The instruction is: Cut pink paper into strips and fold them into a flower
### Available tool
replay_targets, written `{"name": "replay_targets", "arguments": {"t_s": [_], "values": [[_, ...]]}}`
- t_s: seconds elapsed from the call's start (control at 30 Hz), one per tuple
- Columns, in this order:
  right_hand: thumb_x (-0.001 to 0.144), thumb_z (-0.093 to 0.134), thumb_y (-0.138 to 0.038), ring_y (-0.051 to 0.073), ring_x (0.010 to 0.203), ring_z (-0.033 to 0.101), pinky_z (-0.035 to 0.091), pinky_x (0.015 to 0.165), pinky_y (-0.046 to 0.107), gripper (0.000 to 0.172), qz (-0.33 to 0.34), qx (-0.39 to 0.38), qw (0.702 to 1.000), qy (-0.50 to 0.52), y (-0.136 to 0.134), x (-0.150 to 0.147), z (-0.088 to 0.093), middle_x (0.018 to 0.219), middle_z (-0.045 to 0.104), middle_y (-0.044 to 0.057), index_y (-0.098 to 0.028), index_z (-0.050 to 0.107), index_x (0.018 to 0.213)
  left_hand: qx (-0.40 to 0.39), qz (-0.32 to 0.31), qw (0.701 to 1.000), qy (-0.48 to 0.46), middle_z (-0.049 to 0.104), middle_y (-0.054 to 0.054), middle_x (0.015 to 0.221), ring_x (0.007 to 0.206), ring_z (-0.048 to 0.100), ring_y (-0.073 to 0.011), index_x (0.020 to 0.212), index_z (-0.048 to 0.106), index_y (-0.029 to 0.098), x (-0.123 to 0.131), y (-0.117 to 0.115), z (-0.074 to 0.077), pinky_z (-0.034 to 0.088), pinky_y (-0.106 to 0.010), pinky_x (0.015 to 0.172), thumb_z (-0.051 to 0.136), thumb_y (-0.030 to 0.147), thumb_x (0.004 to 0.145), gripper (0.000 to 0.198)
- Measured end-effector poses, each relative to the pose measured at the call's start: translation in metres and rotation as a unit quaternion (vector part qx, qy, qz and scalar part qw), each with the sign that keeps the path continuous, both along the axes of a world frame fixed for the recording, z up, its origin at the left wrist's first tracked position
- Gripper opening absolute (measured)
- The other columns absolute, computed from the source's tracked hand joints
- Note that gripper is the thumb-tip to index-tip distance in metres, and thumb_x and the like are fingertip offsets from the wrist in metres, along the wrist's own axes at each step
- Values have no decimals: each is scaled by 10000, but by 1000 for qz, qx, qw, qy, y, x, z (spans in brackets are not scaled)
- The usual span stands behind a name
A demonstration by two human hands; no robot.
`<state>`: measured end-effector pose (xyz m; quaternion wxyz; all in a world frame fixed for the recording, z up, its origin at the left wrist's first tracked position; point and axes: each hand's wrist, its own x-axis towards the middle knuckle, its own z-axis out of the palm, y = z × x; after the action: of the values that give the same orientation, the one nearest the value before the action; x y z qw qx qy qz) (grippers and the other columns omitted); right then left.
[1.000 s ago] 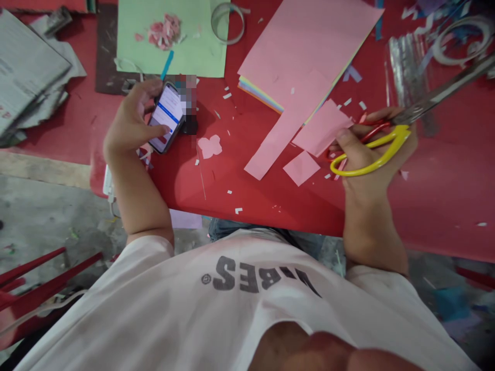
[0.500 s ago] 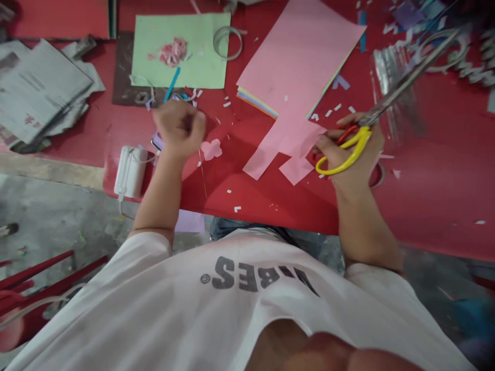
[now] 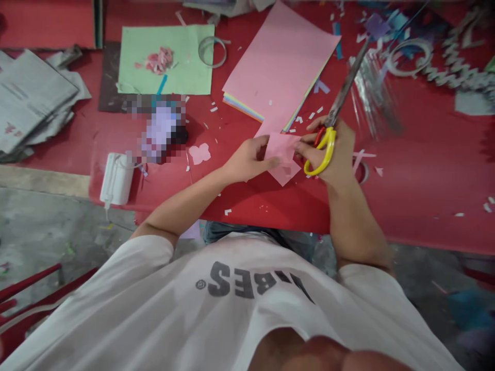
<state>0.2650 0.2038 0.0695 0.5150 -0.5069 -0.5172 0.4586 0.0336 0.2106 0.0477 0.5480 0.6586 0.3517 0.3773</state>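
Observation:
Between my left hand (image 3: pixel 249 161) and my right hand (image 3: pixel 340 154) is a small piece of pink paper (image 3: pixel 279 146), pinched at its left edge by the left fingers and at its right by the right fingertips. My right hand also keeps hold of scissors (image 3: pixel 330 146) with red and yellow handles, their blades pointing up and away. Beneath the held piece, another pink square (image 3: pixel 284 178) lies partly covered on the table. A pink petal-shaped cutout (image 3: pixel 200 153) rests left of my left wrist. Just beyond my hands is a stack of coloured sheets (image 3: pixel 282 67), pink on top.
A green sheet (image 3: pixel 131 62) bears pink scraps (image 3: pixel 159 61) and a tape roll (image 3: pixel 212 52). A pixelated phone-like object (image 3: pixel 160 131) and a white power bank (image 3: pixel 117 178) sit at left. Clear plastic strips (image 3: pixel 373 93) lie at right. Paper bits litter the red table (image 3: pixel 425 196).
My left hand has moved right from near the phone-like object and now grips the pink piece. My right hand stays closed on the scissors. The view has shifted slightly.

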Motion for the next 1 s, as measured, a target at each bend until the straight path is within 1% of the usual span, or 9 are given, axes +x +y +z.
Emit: {"name": "replay_targets", "arguments": {"t_s": [0.1, 0.23, 0.33, 0.43, 0.67, 0.8, 0.87, 0.93, 1.0], "values": [[761, 1022, -411, 175, 525, 644, 569, 550, 355, 520, -3, -18, 1000, 5, -2, -4, -1, 698, 699, -84, -308, 599, 1045, -52, -23, 998, -25, 773, -65, 895, 739, 725, -161, 1053, 758, 144, -3, -6, -5, 560, -259, 652, 830, 557, 995, 422], [796, 1013, -402, 175, 650, 654, 604, 663, 384, 521, 1, -19, 1000, -17, -2, -6, -10, 743, 673, -87, -337, 575, 1071, -50, 18, 998, 25, 714, -28, 744, 640, 657, -146, 969, 744, 164, -5, -6, -4, 463, -253, 574, 769, 441, 1034, 286], [831, 1009, -455, 217, 731, 692, 630, 719, 439, 537, 11, -22, 999, -45, -4, -8, -17, 765, 681, -73, -364, 554, 1102, -22, 48, 997, 49, 649, -13, 721, 626, 604, -142, 833, 695, 186, -5, -2, -7, 410, -277, 561, 831, 444, 989, 331], [840, 1004, -493, 248, 765, 725, 633, 710, 462, 551, 5, -19, 998, -60, -8, -8, -19, 776, 692, -57, -372, 553, 1133, -9, 49, 996, 71, 594, -7, 675, 576, 524, -129, 732, 621, 202, -5, -1, -7, 355, -299, 532, 819, 462, 998, 421], [851, 995, -491, 263, 867, 759, 647, 805, 478, 578, -10, 3, 999, -53, -5, -9, -28, 821, 698, -54, -367, 529, 1168, -83, 24, 995, 47, 718, -50, 720, 581, 691, -159, 844, 663, 174, -2, -9, 6, 454, -264, 508, 778, 453, 1051, 366], [813, 999, -496, 204, 660, 692, 615, 666, 405, 594, -22, 22, 999, -37, -1, -13, -32, 740, 652, -93, -346, 510, 1115, -78, 44, 995, 50, 696, -32, 697, 579, 672, -148, 852, 667, 171, -2, -10, 3, 428, -253, 500, 802, 402, 1020, 315], [784, 1013, -487, 188, 582, 646, 588, 608, 384, 608, -18, 32, 999, -27, -2, -15, -31, 707, 654, -99, -342, 515, 1101, -93, 44, 994, 33, 703, -33, 731, 614, 694, -156, 869, 670, 172, -1, -10, 1, 457, -253, 519, 781, 395, 1021, 292], [774, 1022, -474, 191, 577, 645, 586, 603, 388, 604, -14, 32, 999, -26, -3, -17, -29, 713, 685, -87, -341, 530, 1097, -105, 42, 993, 18, 713, -40, 775, 645, 702, -153, 883, 676, 170, -1, -10, -2, 490, -253, 548, 748, 388, 1029, 272], [760, 1028, -466, 196, 590, 654, 606, 629, 403, 596, -13, 32, 999, -26, -4, -17, -27, 723, 705, -81, -341, 547, 1090, -96, 46, 994, 16, 706, -34, 787, 628, 659, -127, 892, 686, 167, 0, -11, -5, 483, -245, 555, 742, 371, 1027, 251]]}}
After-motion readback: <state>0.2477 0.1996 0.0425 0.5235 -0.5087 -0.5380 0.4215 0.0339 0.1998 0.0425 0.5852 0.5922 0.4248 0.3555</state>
